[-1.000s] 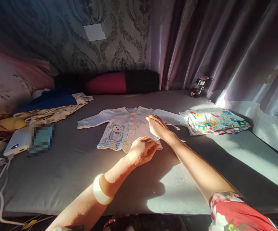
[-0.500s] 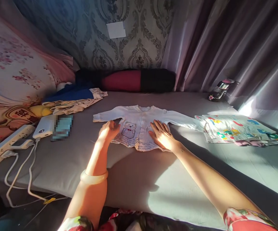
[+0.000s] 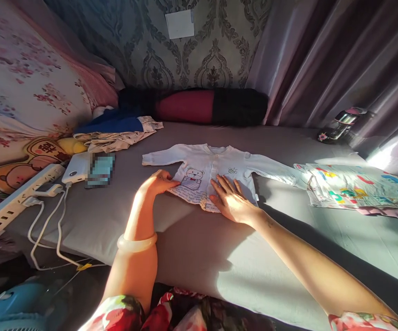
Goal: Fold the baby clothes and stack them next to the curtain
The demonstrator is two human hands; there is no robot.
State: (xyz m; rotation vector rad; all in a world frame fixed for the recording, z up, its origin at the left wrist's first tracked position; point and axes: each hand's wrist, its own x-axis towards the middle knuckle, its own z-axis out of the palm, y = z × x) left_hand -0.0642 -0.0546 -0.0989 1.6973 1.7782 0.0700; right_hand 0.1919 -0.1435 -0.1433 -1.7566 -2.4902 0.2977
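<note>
right hand (image 3: 235, 202) lies spread-fingered on the shirt (image 3: 216, 162), left hand (image 3: 155, 183) at its edge, grip unclear, likely a smoothing step, next needing light pressure

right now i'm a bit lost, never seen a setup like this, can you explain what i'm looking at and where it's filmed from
There is no machine here, just a person's two bare hands. The camera is worn on the head and looks forward and down, so you see roughly what they see. A small white shirt lies spread on a grey sheet. The right hand rests on its front, fingers spread. The left hand is at its lower side edge; whether it pinches the fabric is hard to tell. Off to the right are folded printed cloth and a bottle; to the left, a blue cloth and a power strip.
</note>
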